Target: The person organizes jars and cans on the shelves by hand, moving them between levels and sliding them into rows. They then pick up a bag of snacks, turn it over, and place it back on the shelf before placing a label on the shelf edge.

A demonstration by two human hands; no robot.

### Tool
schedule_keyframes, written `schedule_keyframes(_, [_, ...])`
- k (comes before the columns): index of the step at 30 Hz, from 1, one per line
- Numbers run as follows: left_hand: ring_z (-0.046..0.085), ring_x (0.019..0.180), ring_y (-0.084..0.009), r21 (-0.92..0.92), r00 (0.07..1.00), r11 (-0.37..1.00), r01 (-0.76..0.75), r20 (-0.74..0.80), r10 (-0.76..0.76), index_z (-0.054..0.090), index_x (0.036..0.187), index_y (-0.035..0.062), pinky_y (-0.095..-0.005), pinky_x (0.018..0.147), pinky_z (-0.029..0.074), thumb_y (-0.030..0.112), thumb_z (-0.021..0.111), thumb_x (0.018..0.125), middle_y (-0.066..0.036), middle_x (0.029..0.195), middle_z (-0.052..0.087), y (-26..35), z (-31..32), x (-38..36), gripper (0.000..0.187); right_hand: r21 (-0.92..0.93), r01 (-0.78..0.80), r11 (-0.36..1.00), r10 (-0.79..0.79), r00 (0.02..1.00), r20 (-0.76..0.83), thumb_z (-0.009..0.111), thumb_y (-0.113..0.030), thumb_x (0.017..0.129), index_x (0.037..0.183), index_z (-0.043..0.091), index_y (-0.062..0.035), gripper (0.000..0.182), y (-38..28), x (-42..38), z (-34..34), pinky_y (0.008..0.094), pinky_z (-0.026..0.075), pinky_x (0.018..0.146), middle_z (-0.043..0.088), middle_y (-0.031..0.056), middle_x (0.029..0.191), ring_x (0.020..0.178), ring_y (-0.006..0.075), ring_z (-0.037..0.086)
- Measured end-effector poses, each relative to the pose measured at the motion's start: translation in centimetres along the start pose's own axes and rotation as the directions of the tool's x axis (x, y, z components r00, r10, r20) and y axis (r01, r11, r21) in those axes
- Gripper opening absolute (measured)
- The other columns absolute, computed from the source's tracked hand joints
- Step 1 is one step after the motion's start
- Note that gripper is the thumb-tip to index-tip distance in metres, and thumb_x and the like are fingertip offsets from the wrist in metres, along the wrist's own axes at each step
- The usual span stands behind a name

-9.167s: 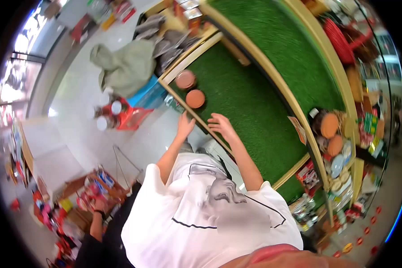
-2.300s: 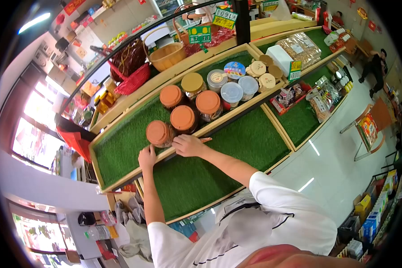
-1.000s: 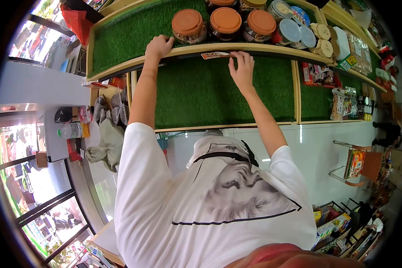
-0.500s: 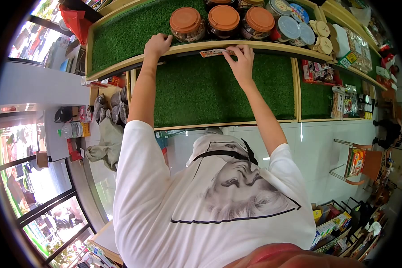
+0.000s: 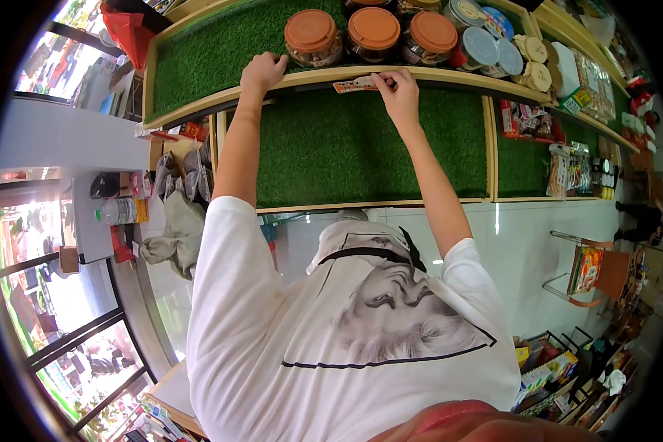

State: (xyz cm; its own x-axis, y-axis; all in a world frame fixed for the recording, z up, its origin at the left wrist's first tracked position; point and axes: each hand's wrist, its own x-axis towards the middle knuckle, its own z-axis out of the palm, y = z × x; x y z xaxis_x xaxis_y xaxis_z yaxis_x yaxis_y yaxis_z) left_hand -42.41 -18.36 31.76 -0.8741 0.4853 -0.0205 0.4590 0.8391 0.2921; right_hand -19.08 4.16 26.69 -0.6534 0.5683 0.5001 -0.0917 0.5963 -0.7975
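Note:
My left hand (image 5: 264, 71) is closed over the wooden front edge (image 5: 309, 77) of the upper shelf, fingers curled onto the green turf side. To its right, my right hand (image 5: 399, 92) pinches the end of a small orange-and-white price label (image 5: 355, 85), which lies along the front of that edge. Just behind the edge, between and beyond my hands, stand jars with orange lids (image 5: 374, 28). Their contents look brown through the clear walls. The fingertips under my right hand are partly hidden.
A lower shelf (image 5: 368, 155) lined with green turf lies beneath my forearms. Silver-lidded cans (image 5: 480, 47) and cloth-topped jars (image 5: 534, 76) stand further right. Packaged goods (image 5: 527, 119) sit on the lower right. A red bag (image 5: 125, 33) hangs at far left; a chair (image 5: 597, 272) stands right.
My right hand's fingers have drawn closer together on the label's end, and the label sits slightly more level. My left hand stays on the shelf edge.

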Motion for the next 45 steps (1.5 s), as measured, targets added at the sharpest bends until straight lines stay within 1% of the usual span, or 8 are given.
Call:
schedule_keyframes(10, [0.069, 0.096, -0.0376, 0.010, 1.000, 1.000, -0.004, -0.006, 0.004, 0.076, 0.111, 0.0119, -0.0477, 0.088, 0.055, 0.046, 0.052, 0.095, -0.018, 0.103, 0.073, 0.1, -0.1, -0.2, 0.045, 0.042, -0.029, 0.999, 0.028, 0.999, 0.026, 0.077, -0.019, 0.086, 0.084, 0.070, 0.0032, 0.024, -0.8, -0.2, -0.4, 0.0360, 0.042, 0.060, 0.050, 0.0070, 0.067, 0.062, 0.0199, 0.048])
schedule_keyframes(13, [0.069, 0.094, -0.0375, 0.002, 1.000, 1.000, -0.002, 0.001, 0.002, 0.077, 0.110, 0.0121, -0.0477, 0.087, 0.055, 0.046, 0.051, 0.095, -0.018, 0.101, 0.074, 0.0, 0.0, -0.1, 0.045, 0.034, -0.108, 0.994, 0.107, 0.993, 0.049, 0.077, -0.019, 0.087, 0.084, 0.070, 0.0029, 0.023, -1.1, -0.6, -0.4, 0.0355, 0.042, 0.059, 0.049, 0.0070, 0.063, 0.060, 0.0195, 0.047])
schedule_keyframes(19, [0.070, 0.092, -0.0379, 0.013, 1.000, 1.000, -0.003, 0.003, 0.003, 0.078, 0.108, 0.0139, -0.0479, 0.087, 0.056, 0.046, 0.051, 0.095, -0.018, 0.098, 0.074, 0.1, -0.1, -0.1, 0.043, 0.021, -0.141, 0.990, 0.141, 0.990, 0.014, 0.076, -0.018, 0.087, 0.083, 0.069, 0.0033, 0.023, -1.7, -0.8, -0.2, 0.0340, 0.040, 0.055, 0.049, 0.0064, 0.063, 0.056, 0.0177, 0.044])
schedule_keyframes(31, [0.068, 0.098, -0.0393, -0.003, 1.000, 1.000, 0.010, 0.004, -0.010, 0.077, 0.111, 0.0140, -0.0482, 0.090, 0.054, 0.046, 0.052, 0.094, -0.020, 0.103, 0.073, 0.4, -0.3, -0.3, 0.044, -0.061, -0.172, 0.983, 0.175, 0.983, 0.047, 0.076, -0.019, 0.085, 0.081, 0.067, -0.0013, 0.020, -2.1, -0.8, -0.3, 0.0341, 0.037, 0.050, 0.049, 0.0043, 0.061, 0.052, 0.0178, 0.045])
schedule_keyframes(34, [0.068, 0.099, -0.0399, 0.002, 1.000, 1.000, 0.011, -0.003, -0.011, 0.077, 0.110, 0.0138, -0.0485, 0.091, 0.054, 0.045, 0.052, 0.094, -0.021, 0.104, 0.072, 0.5, -0.5, -0.5, 0.043, -0.077, -0.078, 0.994, 0.078, 0.997, -0.001, 0.076, -0.020, 0.085, 0.078, 0.065, -0.0043, 0.020, -1.9, -0.7, -0.1, 0.0367, 0.036, 0.054, 0.048, 0.0030, 0.060, 0.054, 0.0199, 0.048])
schedule_keyframes(35, [0.068, 0.099, -0.0398, 0.006, 1.000, 1.000, 0.012, -0.001, -0.012, 0.077, 0.110, 0.0139, -0.0485, 0.091, 0.054, 0.045, 0.052, 0.094, -0.021, 0.105, 0.072, 0.6, -0.6, -0.5, 0.043, -0.122, 0.000, 0.992, -0.002, 1.000, -0.014, 0.076, -0.019, 0.085, 0.079, 0.064, -0.0068, 0.018, -1.9, -0.7, 0.1, 0.0385, 0.037, 0.061, 0.050, 0.0021, 0.063, 0.062, 0.0225, 0.053])
schedule_keyframes(42, [0.068, 0.098, -0.0403, 0.001, 1.000, 1.000, 0.020, -0.008, -0.020, 0.077, 0.106, 0.0120, -0.0490, 0.090, 0.054, 0.045, 0.051, 0.094, -0.021, 0.102, 0.072, 0.7, -0.6, -0.6, 0.044, -0.293, 0.256, 0.921, -0.279, 0.959, -0.041, 0.074, -0.016, 0.086, 0.089, 0.068, -0.0081, 0.010, -1.5, -1.7, 0.0, 0.0390, 0.040, 0.071, 0.058, 0.0027, 0.080, 0.078, 0.0248, 0.057])
schedule_keyframes(45, [0.068, 0.097, -0.0407, 0.000, 1.000, 1.000, 0.021, -0.010, -0.021, 0.077, 0.105, 0.0107, -0.0493, 0.089, 0.054, 0.045, 0.051, 0.093, -0.021, 0.101, 0.072, 0.9, -0.7, -0.7, 0.045, -0.309, 0.272, 0.911, -0.292, 0.956, -0.018, 0.074, -0.014, 0.085, 0.092, 0.070, -0.0083, 0.010, -1.5, -2.0, -0.2, 0.0389, 0.042, 0.073, 0.059, 0.0031, 0.085, 0.083, 0.0251, 0.057])
